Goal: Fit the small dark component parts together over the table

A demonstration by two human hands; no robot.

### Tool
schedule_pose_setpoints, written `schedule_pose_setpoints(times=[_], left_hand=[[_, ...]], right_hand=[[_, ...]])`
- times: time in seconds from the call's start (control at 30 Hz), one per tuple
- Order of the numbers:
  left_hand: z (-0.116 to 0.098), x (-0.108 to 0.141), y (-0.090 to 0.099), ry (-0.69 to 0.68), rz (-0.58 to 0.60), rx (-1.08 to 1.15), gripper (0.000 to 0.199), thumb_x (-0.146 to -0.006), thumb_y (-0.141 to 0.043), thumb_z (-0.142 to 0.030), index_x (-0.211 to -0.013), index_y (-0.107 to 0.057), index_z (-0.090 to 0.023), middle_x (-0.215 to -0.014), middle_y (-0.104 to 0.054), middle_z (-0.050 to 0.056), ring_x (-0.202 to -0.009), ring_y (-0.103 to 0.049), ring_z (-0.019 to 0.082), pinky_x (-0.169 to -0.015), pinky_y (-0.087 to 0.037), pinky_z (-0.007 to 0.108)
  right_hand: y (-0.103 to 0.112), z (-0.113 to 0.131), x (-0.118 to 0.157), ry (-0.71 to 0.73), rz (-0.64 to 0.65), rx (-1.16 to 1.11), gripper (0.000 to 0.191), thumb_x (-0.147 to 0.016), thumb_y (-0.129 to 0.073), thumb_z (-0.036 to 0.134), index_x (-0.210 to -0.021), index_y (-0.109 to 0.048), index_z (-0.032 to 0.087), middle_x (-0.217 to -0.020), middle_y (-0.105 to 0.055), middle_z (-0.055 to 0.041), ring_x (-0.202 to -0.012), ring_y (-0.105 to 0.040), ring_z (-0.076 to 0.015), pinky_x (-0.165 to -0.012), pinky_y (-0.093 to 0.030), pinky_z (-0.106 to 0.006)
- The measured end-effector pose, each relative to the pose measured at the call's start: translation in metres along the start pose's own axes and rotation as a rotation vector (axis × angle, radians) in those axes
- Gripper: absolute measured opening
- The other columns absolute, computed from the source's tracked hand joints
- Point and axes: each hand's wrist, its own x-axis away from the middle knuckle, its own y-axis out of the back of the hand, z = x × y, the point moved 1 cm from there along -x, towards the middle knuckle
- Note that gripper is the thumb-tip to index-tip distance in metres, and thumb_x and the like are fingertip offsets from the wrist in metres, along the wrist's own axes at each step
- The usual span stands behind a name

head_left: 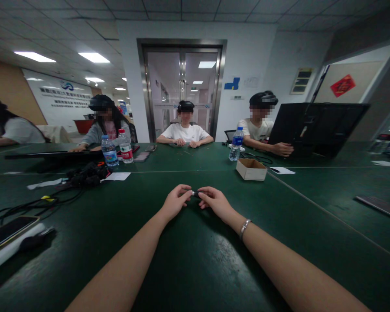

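Your left hand [176, 199] and right hand [215, 201] meet at mid-table, fingertips of both pinched on one small dark object [196, 193] held between them; a pale metallic tip shows at its left end. What the object is: cannot tell, too small. Both hands hover just over the green table [188, 260], forearms stretched forward. A silver bracelet [245, 227] sits on your right wrist.

Beyond your hands, right of centre: open cardboard box [251, 168], a water bottle [236, 144] behind it. To the left: tangle of black cables [84, 177], white paper sheet [117, 176], two more bottles [109, 151]. Near left edge: a phone [6, 233]. Far side: four seated people wearing headsets; one holds a large black panel [315, 128].
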Motion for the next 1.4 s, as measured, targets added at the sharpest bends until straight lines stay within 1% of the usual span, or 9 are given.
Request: schedule_pose_setpoints(times=[0.17, 0.33, 0.5, 0.67, 0.83, 1.0, 1.1, 1.23, 1.4], left_hand=[[0.003, -0.004, 0.000, 0.012, 0.009, -0.045, 0.030, -0.079, -0.050, -0.041, -0.089, -0.058, -0.013, -0.079, -0.059, 0.006, -0.071, -0.055, 0.013, -0.057, -0.041, 0.020], [-0.001, 0.000, 0.001, -0.042, 0.050, 0.001, 0.029, -0.075, -0.057, -0.035, -0.097, -0.058, -0.016, -0.094, -0.060, 0.008, -0.083, -0.055, 0.015, -0.059, -0.043, 0.019], [0.000, 0.000, 0.001, -0.048, 0.000, 0.009, 0.041, -0.070, -0.063, -0.033, -0.107, -0.053, -0.018, -0.100, -0.057, 0.009, -0.082, -0.056, 0.016, -0.059, -0.045, 0.021], [0.002, -0.001, 0.000, -0.029, 0.008, -0.051, 0.036, -0.071, -0.061, -0.046, -0.089, -0.058, -0.015, -0.085, -0.059, 0.006, -0.076, -0.055, 0.015, -0.059, -0.043, 0.022], [0.008, -0.002, -0.001, -0.027, -0.064, -0.201, 0.051, -0.078, -0.041, -0.063, -0.074, -0.057, -0.015, -0.066, -0.055, 0.003, -0.061, -0.051, 0.013, -0.055, -0.039, 0.023], [0.009, -0.002, 0.000, -0.057, -0.029, -0.080, 0.043, -0.076, -0.052, -0.055, -0.106, -0.051, -0.023, -0.090, -0.057, 0.003, -0.070, -0.055, 0.013, -0.054, -0.040, 0.020], [0.008, -0.001, 0.000, -0.106, 0.008, -0.140, 0.038, -0.077, -0.051, -0.051, -0.099, -0.054, -0.021, -0.087, -0.056, 0.003, -0.070, -0.054, 0.012, -0.056, -0.040, 0.020], [0.011, -0.002, 0.000, -0.119, -0.077, -0.303, 0.042, -0.081, -0.041, -0.056, -0.081, -0.057, -0.018, -0.089, -0.053, 0.005, -0.065, -0.053, 0.012, -0.058, -0.042, 0.023], [0.011, -0.001, 0.000, -0.132, -0.065, -0.209, 0.032, -0.082, -0.044, -0.048, -0.099, -0.051, -0.021, -0.097, -0.054, 0.004, -0.066, -0.055, 0.012, -0.057, -0.043, 0.023]], right_hand=[[0.000, 0.001, 0.000, -0.007, 0.000, 0.000, 0.034, -0.073, -0.068, 0.030, -0.101, -0.057, 0.014, -0.073, -0.063, -0.0008, -0.057, -0.061, -0.0090, -0.052, -0.052, -0.022], [-0.001, 0.003, 0.000, -0.004, -0.002, -0.014, 0.030, -0.074, -0.068, 0.028, -0.099, -0.058, 0.014, -0.071, -0.063, -0.0013, -0.057, -0.062, -0.0099, -0.052, -0.052, -0.023], [-0.001, 0.003, 0.001, -0.002, -0.003, -0.022, 0.032, -0.074, -0.067, 0.029, -0.100, -0.057, 0.013, -0.069, -0.062, -0.0006, -0.056, -0.061, -0.0097, -0.052, -0.051, -0.022], [-0.001, 0.001, 0.001, 0.024, 0.001, 0.014, 0.037, -0.069, -0.071, 0.033, -0.098, -0.058, 0.013, -0.069, -0.062, -0.0001, -0.056, -0.061, -0.0098, -0.052, -0.051, -0.023], [-0.001, 0.001, 0.002, 0.033, 0.029, 0.010, 0.037, -0.068, -0.072, 0.029, -0.099, -0.059, 0.014, -0.076, -0.064, -0.0013, -0.062, -0.063, -0.0101, -0.055, -0.052, -0.022], [-0.001, 0.002, 0.003, 0.007, -0.002, -0.022, 0.034, -0.070, -0.071, 0.026, -0.099, -0.058, 0.014, -0.081, -0.064, -0.0031, -0.065, -0.064, -0.0109, -0.054, -0.052, -0.022], [-0.001, 0.002, 0.003, 0.012, -0.006, -0.023, 0.034, -0.070, -0.071, 0.025, -0.099, -0.058, 0.014, -0.082, -0.064, -0.0030, -0.065, -0.065, -0.0111, -0.055, -0.052, -0.022], [-0.002, 0.003, 0.004, 0.025, 0.004, -0.006, 0.033, -0.070, -0.070, 0.024, -0.098, -0.057, 0.014, -0.079, -0.063, -0.0018, -0.064, -0.065, -0.0104, -0.054, -0.051, -0.021], [-0.004, 0.004, 0.005, 0.027, -0.013, -0.010, 0.032, -0.070, -0.070, 0.024, -0.097, -0.057, 0.015, -0.080, -0.063, -0.0015, -0.064, -0.065, -0.0108, -0.053, -0.051, -0.020]])
